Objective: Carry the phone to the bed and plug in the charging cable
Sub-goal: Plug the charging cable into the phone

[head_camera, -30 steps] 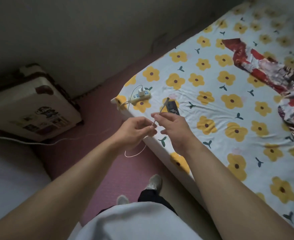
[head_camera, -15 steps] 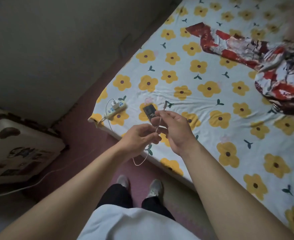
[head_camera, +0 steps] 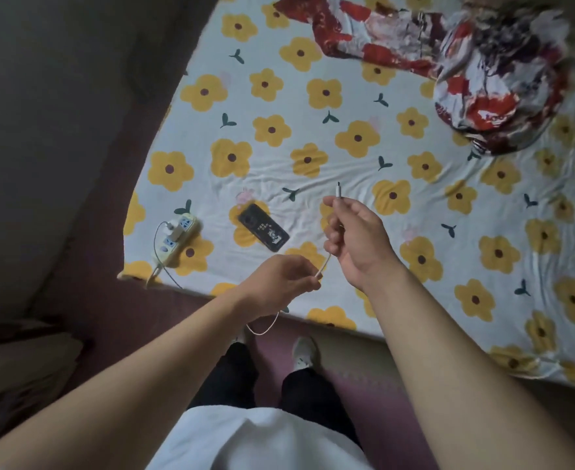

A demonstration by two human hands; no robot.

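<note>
I read the phone (head_camera: 263, 227) lying flat, back side up, on the bed (head_camera: 347, 164) near its edge, between the power strip (head_camera: 177, 239) and the right hand (head_camera: 357, 237). The right hand pinches the cable (head_camera: 326, 262) just below its plug (head_camera: 338, 191); the plug tip points up, apart from the phone. The left hand (head_camera: 279, 279) pinches the same cable lower down, with slack looping beneath it. A charger (head_camera: 174, 232) sits in the power strip. A red patterned blanket (head_camera: 482, 72) lies farther back.
</note>
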